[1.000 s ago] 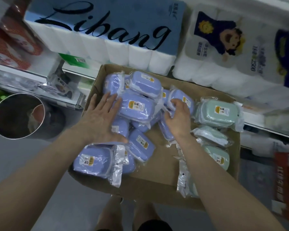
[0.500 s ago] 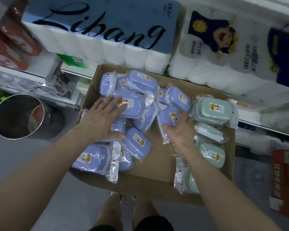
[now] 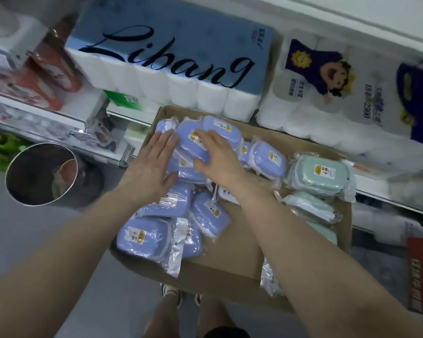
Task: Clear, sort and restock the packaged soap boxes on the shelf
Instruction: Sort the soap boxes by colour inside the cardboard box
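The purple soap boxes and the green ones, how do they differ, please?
Purple soap boxes fill the carton's left and middle; green soap boxes line its right. Purple far outnumber green. The left hand and right hand rest on purple, not green. Both are plastic-wrapped, yellow-labelled.

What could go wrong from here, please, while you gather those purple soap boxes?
The corner purple box sits at the front rim of the carton, wrapper overhanging; nudging the pile may drop it. The loosely heaped purple boxes under the left hand and right hand might slide into the green boxes, undoing the sort.
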The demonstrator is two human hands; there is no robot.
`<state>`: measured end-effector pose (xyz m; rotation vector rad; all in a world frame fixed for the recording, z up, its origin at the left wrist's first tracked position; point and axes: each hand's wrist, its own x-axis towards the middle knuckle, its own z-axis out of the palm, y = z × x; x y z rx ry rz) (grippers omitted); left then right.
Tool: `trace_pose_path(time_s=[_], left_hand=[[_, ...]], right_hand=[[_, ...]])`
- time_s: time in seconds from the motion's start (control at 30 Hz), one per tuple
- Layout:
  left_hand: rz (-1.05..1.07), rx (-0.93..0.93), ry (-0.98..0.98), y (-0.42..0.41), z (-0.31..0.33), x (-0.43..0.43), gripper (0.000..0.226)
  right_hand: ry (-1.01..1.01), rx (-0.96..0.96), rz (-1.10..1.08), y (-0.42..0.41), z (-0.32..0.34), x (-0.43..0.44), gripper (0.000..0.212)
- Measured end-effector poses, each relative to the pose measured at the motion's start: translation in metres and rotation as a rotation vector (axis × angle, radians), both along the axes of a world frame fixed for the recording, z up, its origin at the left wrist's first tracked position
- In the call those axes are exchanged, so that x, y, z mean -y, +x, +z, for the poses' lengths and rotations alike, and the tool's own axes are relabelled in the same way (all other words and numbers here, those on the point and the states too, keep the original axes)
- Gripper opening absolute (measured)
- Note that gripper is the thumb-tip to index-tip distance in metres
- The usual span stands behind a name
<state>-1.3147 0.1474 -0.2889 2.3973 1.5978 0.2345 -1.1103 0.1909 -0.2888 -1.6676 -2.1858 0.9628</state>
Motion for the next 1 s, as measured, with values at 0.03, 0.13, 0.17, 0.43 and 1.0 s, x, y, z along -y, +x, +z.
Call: trace_pose_path(time_s=[0.03, 0.13, 0.17, 0.43, 1.0], left_hand=[[-0.032, -0.034, -0.012, 0.003, -0.003, -0.002, 0.074], [-0.047, -0.11, -0.061, 0.013, -0.007, -0.008, 0.072], [-0.03, -0.12, -0.059, 0.016, -0.007, -0.01, 0.071], [0.045, -0.164, -0.004, 0.019, -0.017, -0.018, 0.071], [0.036, -0.088, -0.069, 0.018, -0.008, -0.004, 0.07]], right_hand=[[-0.039, -0.04, 0.0, -0.004, -0.001, -0.002, 0.068], [-0.075, -0.206, -0.128, 0.01, -0.009, -0.001, 0.059], [-0.036, -0.219, -0.221, 0.025, -0.014, 0.0, 0.056], [-0.241, 0.335, -0.301, 0.152, -0.083, -0.028, 0.102], [-0.236, 0.438, 0.081, 0.05, -0.016, 0.112, 0.094]])
